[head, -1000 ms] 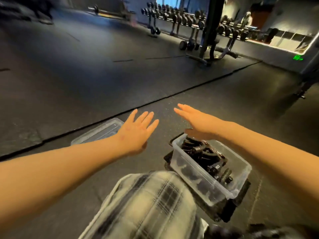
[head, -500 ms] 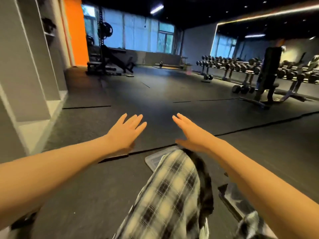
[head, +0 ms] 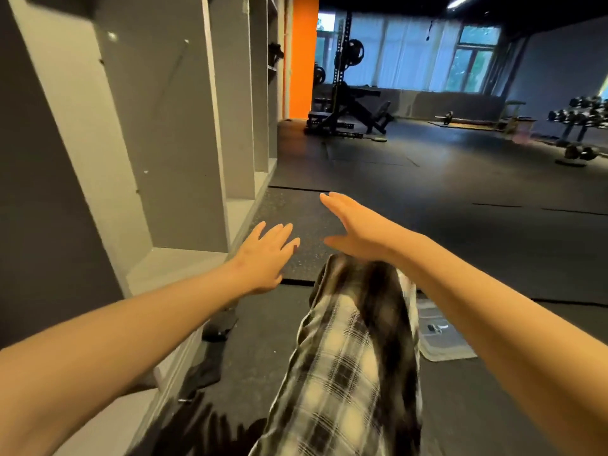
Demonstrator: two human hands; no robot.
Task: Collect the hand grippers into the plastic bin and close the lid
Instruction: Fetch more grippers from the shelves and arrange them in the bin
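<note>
Clear plastic lid (head: pixel 442 345) flat on black rubber floor (head: pixel 460 225), just right of plaid trouser leg (head: pixel 355 357), edge hidden under right forearm; left hand (head: pixel 263 258) in air above-left of leg, fingers straight, slightly fanned, holding nothing; right hand (head: pixel 358 228) over top of leg, fingers straight, pressed together, thumb out, holding nothing; two dark items (head: pixel 218 327) on floor left of leg, kind unclear; grey shelving (head: pixel 164 159) further left.

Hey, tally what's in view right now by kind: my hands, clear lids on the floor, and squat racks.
Hands: 2 (left hand, right hand)
Lids: 1 (clear lid)
Racks: 1 (squat rack)
Total: 4
</note>
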